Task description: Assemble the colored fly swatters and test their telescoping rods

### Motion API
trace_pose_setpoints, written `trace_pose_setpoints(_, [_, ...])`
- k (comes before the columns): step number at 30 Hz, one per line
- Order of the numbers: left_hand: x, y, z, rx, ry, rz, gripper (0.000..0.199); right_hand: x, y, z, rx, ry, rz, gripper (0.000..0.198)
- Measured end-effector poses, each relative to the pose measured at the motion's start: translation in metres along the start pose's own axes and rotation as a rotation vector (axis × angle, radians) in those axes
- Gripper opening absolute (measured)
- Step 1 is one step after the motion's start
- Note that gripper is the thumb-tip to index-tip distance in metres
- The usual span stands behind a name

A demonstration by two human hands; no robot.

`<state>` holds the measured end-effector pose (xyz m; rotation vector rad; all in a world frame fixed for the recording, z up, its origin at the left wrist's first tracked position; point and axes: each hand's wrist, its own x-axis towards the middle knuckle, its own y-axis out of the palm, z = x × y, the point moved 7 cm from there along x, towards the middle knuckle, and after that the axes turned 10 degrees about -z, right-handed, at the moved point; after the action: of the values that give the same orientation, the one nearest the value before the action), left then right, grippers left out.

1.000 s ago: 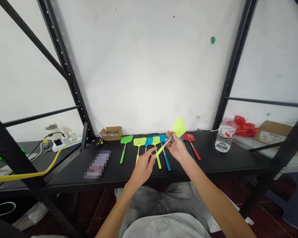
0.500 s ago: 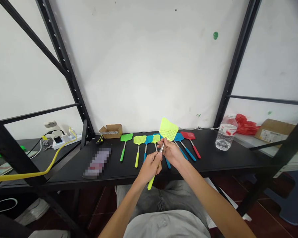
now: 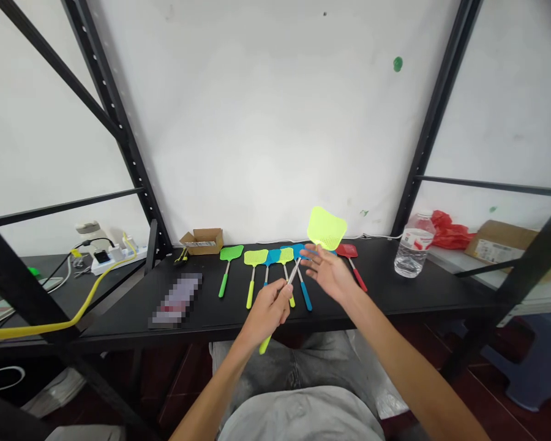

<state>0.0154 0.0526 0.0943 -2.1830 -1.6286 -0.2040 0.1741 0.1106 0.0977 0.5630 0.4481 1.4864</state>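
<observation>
My left hand (image 3: 270, 306) is closed around a yellow-green fly swatter, its handle end (image 3: 265, 345) sticking out below the fist. The swatter's metal rod (image 3: 294, 270) slants up and right towards its perforated head (image 3: 327, 229), raised above the table's back edge. Beside the upper rod, just below the head, my right hand (image 3: 329, 271) has its fingers spread apart. It hides part of the swatter. Behind the hands lie more fly swatters: a green one (image 3: 231, 252), a yellow one (image 3: 256, 256), several blue and yellow ones, and a red one (image 3: 348, 250).
A water bottle (image 3: 413, 248) stands at the right of the black table (image 3: 386, 300), near a red plastic bag (image 3: 450, 231) and a cardboard box (image 3: 500, 242). On the left are a small open carton (image 3: 202, 242), a pixelated flat object (image 3: 177, 300) and a power strip (image 3: 114, 260).
My right hand has opened its fingers from the rod and shifted slightly right. My left hand has moved left and down with the swatter, whose head now sits higher and further right.
</observation>
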Motion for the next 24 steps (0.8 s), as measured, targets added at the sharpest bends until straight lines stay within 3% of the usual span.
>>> trace_pose_setpoints(3, [0.000,0.007,0.004,-0.026,-0.022,0.023,0.039,-0.017,0.023,-0.022,0.046,0.039,0.073,0.026])
trace_pose_setpoints(6, [-0.003,0.010,0.004,-0.057,-0.018,0.020,0.040,-0.024,0.032,-0.036,0.111,0.048,0.057,0.028])
trace_pose_setpoints(14, [-0.007,0.017,-0.002,-0.099,-0.014,0.038,0.039,-0.031,0.021,-0.038,0.184,0.080,0.042,0.025])
trace_pose_setpoints(24, [-0.012,0.033,0.012,-0.316,-0.175,0.091,0.042,-0.041,0.016,-0.039,0.058,-0.059,0.098,0.024])
